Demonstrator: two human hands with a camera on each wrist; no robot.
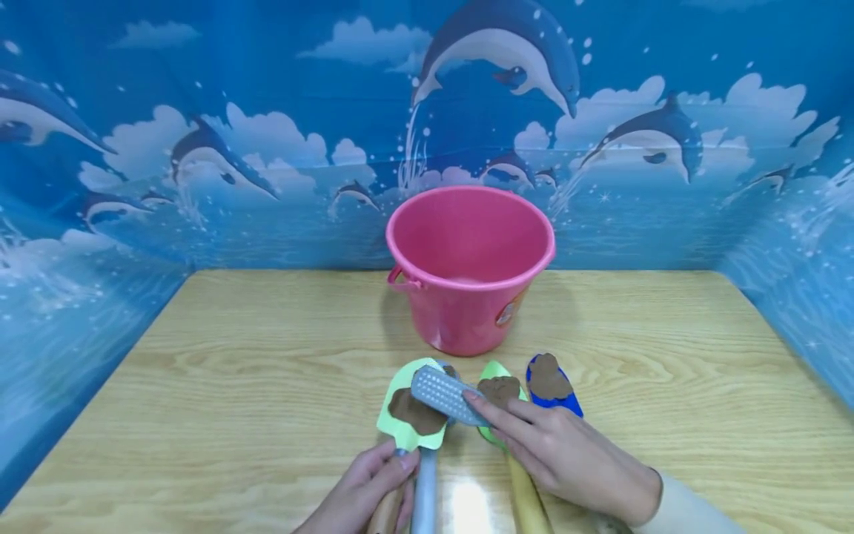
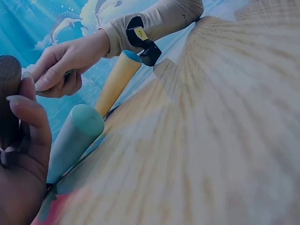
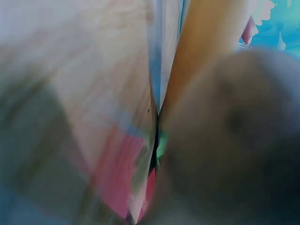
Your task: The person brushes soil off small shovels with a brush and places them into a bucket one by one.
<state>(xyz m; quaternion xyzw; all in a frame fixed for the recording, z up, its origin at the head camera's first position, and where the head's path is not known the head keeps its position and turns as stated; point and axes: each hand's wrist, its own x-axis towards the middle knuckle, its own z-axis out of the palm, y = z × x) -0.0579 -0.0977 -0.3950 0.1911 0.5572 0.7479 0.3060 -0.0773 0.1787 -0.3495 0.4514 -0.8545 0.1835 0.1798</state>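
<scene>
My left hand (image 1: 370, 482) grips the brown handle (image 1: 387, 512) of a shovel with a light green blade (image 1: 394, 426). A patch of brown dirt (image 1: 414, 415) covers the middle of that blade. Between the fingers of my right hand (image 1: 563, 449) is a small grey-blue brush (image 1: 445, 397) with rows of white dots on top. The brush slants over the blade and overlaps the dirt in the head view. In the left wrist view the dark handle (image 2: 9, 98) lies inside my curled left fingers. The right wrist view is mostly blurred.
A pink bucket (image 1: 470, 311) stands behind the hands. Beside the held shovel lie a blue-grey handle (image 1: 424, 493), a green shovel (image 1: 495, 371) with a yellow handle (image 1: 527, 497), and a dark blue shovel (image 1: 567, 403); the green and dark blue blades bear brown patches. A dolphin-printed cloth (image 1: 300, 222) surrounds the table.
</scene>
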